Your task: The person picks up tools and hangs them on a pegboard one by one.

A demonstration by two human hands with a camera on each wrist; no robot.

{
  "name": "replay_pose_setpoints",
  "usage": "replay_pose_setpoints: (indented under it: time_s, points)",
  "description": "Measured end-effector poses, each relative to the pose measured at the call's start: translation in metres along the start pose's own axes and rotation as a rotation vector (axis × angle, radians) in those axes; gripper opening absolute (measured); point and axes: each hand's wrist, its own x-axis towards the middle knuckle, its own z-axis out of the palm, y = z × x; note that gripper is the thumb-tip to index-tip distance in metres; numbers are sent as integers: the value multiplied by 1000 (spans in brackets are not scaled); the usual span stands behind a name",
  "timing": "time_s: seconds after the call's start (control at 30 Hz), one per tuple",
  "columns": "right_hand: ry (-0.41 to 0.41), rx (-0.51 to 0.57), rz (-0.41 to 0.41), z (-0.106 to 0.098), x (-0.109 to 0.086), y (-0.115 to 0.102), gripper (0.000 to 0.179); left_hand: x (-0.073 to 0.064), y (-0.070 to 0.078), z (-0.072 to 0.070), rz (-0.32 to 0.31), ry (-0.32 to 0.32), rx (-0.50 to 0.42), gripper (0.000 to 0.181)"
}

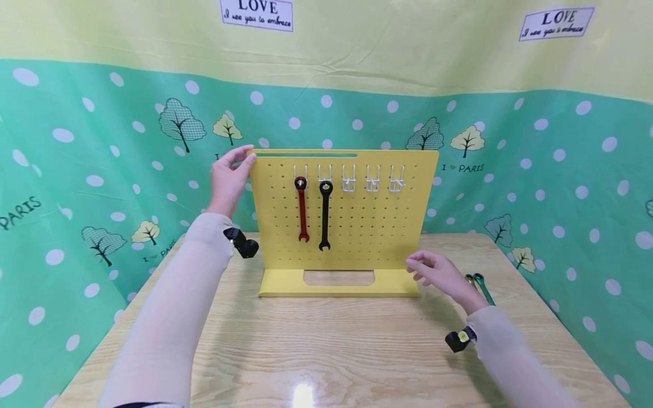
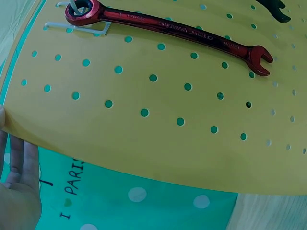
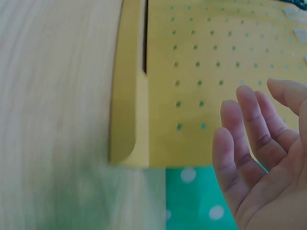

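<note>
A yellow pegboard [image 1: 347,226] stands upright on its base. My left hand [image 1: 229,178] pinches its top left corner, thumb in front and fingers behind the edge. From the two leftmost white hooks hang a red combination wrench [image 1: 302,212] and a black combination wrench [image 1: 325,218], ring ends up. In the left wrist view the red wrench [image 2: 177,31] crosses the top. My right hand [image 1: 436,272] is beside the board's lower right edge with loosely bent fingers and nothing in them; the right wrist view shows its palm and spread fingers [image 3: 254,124].
Three white hooks [image 1: 373,178] on the right of the board carry no wrenches. A green wrench [image 1: 483,288] and a gold one [image 1: 470,279] lie on the wooden table [image 1: 306,340], partly behind my right hand and wrist. A patterned curtain [image 1: 326,122] hangs around the table.
</note>
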Motion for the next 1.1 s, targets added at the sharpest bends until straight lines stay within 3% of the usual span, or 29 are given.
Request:
replay_pose_setpoints:
  time_s: [0.43, 1.1]
  points:
    - [77, -111, 119, -35, -29, 41, 52, 0, 1, 0, 5, -3, 8, 36]
    - [59, -123, 227, -70, -59, 99, 61, 1, -1, 1, 10, 4, 9, 35]
